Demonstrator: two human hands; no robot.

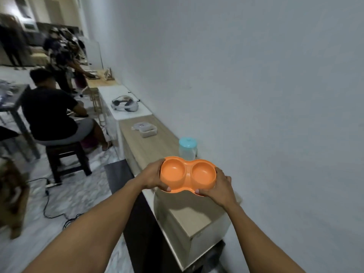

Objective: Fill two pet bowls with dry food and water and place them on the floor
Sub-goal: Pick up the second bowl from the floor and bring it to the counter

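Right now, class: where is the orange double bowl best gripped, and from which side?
Its short ends, left hand and right hand from opposite sides: the orange double bowl is long, two wells abreast, so end grips should keep it level.

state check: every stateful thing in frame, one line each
orange double bowl: both wells empty, held about level
left hand: grips the bowl's left end
right hand: grips the bowl's right end
teal-lidded jar: upright, lid on; contents cannot be told
clear box: looks closed, lid on
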